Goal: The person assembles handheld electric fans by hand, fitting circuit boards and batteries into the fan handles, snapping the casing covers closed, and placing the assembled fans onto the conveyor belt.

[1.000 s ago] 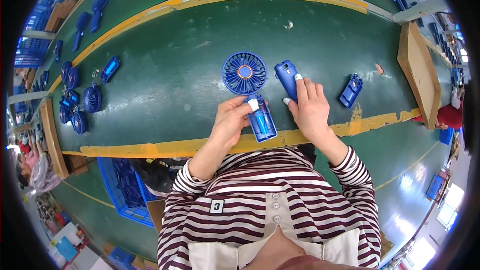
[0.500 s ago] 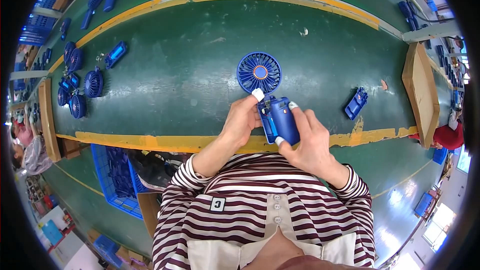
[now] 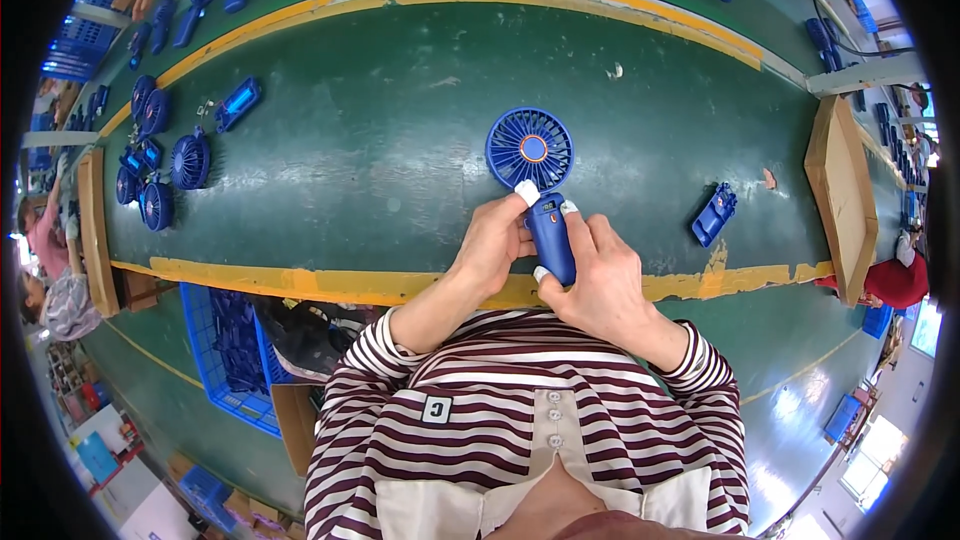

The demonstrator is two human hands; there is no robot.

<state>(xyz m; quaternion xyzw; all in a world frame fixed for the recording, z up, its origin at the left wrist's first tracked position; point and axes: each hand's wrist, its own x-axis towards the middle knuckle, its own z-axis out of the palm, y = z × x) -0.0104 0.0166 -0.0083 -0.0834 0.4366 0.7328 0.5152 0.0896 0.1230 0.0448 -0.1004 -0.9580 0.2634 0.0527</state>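
Green tabletop (image 3: 380, 160), yellow edge stripe, factory floor below. Left hand (image 3: 495, 245), right hand (image 3: 600, 275) both closed round blue handheld fan (image 3: 540, 190).

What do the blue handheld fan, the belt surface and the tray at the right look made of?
Handheld fan: looks like moulded plastic, uniform blue with a slight sheen and a fine ribbed grille. Both hands, left and right, grip its handle.
Belt surface: probably rubber or coated fabric, matte dark green, scuffed, worn yellow edge stripes.
Tray: appears to be wood or board, bare tan, flat raised rim.
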